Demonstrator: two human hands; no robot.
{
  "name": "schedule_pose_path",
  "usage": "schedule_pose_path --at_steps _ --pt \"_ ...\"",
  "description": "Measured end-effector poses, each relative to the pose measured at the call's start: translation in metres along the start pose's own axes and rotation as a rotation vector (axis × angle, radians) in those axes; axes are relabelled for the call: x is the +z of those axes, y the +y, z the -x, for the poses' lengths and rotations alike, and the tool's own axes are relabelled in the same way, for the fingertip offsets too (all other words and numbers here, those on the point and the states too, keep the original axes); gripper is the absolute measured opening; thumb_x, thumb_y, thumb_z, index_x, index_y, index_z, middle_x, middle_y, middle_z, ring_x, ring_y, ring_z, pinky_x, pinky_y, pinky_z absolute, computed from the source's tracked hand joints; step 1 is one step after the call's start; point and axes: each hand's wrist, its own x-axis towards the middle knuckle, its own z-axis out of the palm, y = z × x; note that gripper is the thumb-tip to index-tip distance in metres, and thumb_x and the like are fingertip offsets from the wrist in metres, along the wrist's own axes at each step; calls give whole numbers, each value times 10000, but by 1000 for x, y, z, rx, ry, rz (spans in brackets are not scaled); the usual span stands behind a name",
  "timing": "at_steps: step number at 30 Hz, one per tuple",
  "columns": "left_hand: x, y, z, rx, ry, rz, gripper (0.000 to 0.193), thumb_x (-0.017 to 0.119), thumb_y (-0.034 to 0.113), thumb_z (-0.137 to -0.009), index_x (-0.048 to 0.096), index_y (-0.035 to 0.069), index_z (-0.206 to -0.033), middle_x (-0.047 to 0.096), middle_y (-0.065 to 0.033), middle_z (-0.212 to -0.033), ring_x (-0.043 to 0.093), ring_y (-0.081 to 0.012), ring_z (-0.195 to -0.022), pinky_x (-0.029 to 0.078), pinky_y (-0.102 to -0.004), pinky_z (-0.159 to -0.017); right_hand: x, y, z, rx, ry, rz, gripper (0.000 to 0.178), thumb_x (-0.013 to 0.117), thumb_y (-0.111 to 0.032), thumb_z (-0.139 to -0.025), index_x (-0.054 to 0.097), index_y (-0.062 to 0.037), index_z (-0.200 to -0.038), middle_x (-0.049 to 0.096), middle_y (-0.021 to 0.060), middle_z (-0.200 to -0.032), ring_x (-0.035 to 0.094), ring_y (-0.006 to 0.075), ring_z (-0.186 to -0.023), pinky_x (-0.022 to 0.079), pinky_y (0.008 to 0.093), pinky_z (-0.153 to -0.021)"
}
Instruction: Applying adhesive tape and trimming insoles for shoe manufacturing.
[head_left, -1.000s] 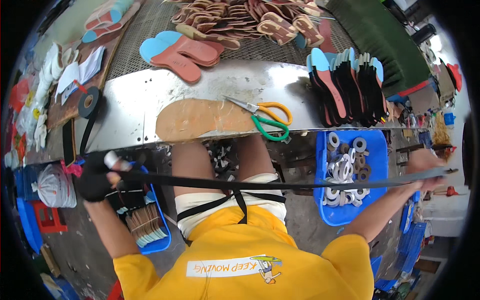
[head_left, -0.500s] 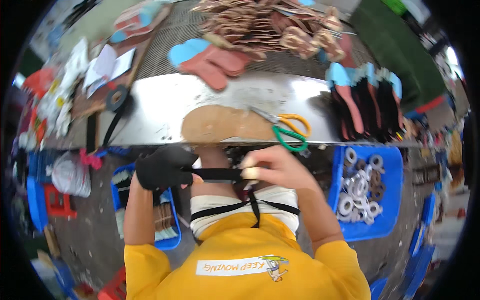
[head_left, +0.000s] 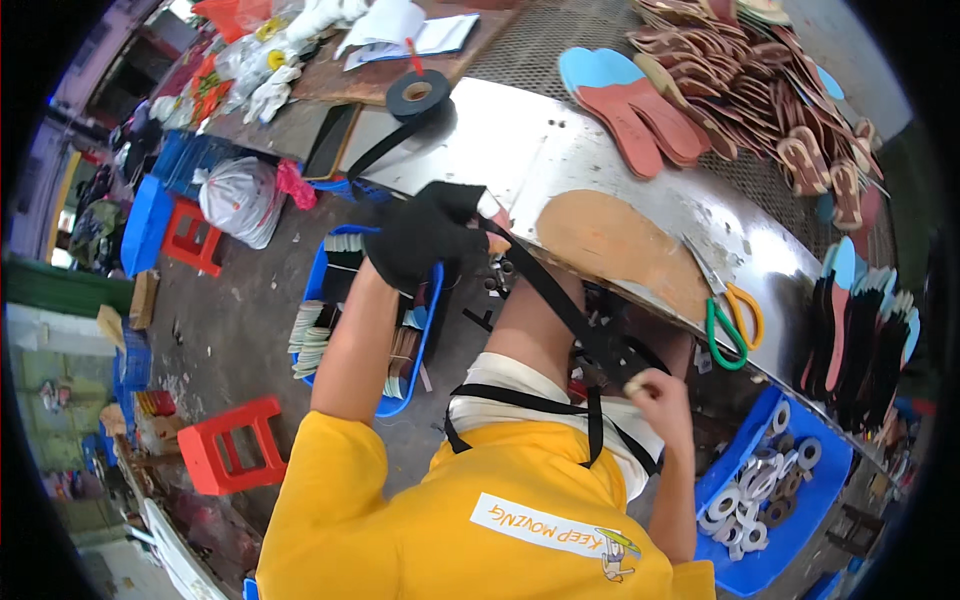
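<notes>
A long black strip (head_left: 560,305) is stretched slantwise between my two hands, over my lap and beside the table edge. My left hand (head_left: 432,235), in a black glove with bare fingertips, is closed on its upper end. Lower and to the right, the bare fingers of my right hand (head_left: 658,395) pinch the other end. On the metal table (head_left: 510,140) beyond lies a brown sole-shaped sheet (head_left: 625,250). Scissors (head_left: 728,310) with one yellow and one green handle rest partly on it, the green loop past the edge.
A roll of black tape (head_left: 418,95) sits at the table's left end, beside a phone-like dark slab (head_left: 332,142). Pink and blue insoles (head_left: 640,115) and piled brown pieces (head_left: 700,75) lie farther back. Blue bins (head_left: 425,345) flank my legs; a red stool (head_left: 232,445) stands left.
My hands have spread apart, the right moving down and right, drawing the black strip into a long diagonal. The whole view has swung to the left.
</notes>
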Motion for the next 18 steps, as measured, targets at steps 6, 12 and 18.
schedule_pose_path --at_steps 6,12,18 --pt "68 -12 11 131 -57 305 223 732 -30 -744 646 5 -947 686 -90 -952 629 -134 -906 492 -280 -804 -42 -89 -30 -324 467 286 233 707 -36 -733 616 -9 -946 596 146 -871 574 327 -875 458 422 -792" --pt "124 -10 1 40 -93 448 192 710 15 -799 668 3 -986 683 -72 -921 638 -122 -874 499 -268 -818 -87 -66 -49 -223 536 881 377 653 9 -676 559 30 -1041 540 209 -949 515 391 -934 427 462 -832" --pt "151 -21 3 -190 -68 574 151 628 -33 -833 646 -19 -982 657 -90 -904 626 -163 -832 500 -296 -765 -91 -58 -28 -155 413 516 368 618 7 -719 543 31 -1078 608 160 -950 622 307 -852 488 334 -767"
